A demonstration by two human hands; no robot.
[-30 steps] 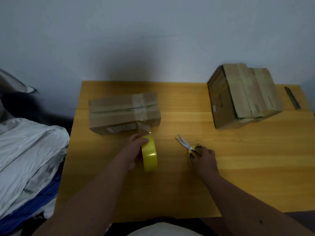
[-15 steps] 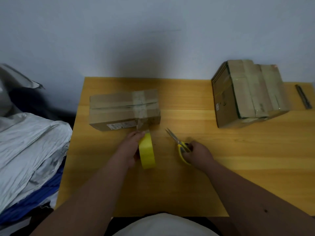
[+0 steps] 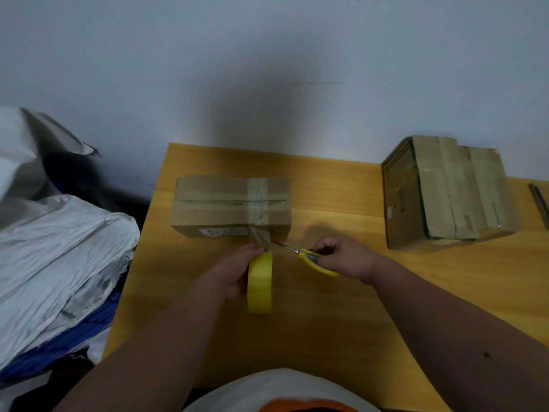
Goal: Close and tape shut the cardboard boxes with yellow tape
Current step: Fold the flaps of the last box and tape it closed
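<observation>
A closed cardboard box (image 3: 217,206) lies at the table's left, a strip of tape crossing its top and running down its near side. That strip stretches from the box to a yellow tape roll (image 3: 260,285), which my left hand (image 3: 237,270) grips on edge just in front of the box. My right hand (image 3: 344,257) holds yellow-handled scissors (image 3: 312,258); their blades point left and reach the stretched tape between roll and box. A larger taped cardboard box (image 3: 445,191) stands at the right rear.
The wooden table (image 3: 326,316) ends at the wall behind. Crumpled grey and blue fabric (image 3: 56,263) is piled left of the table. A dark thin tool (image 3: 539,203) lies at the far right edge.
My right hand lifted the scissors off the table and carried them left to the tape strip. My left hand with the roll stayed in front of the box.
</observation>
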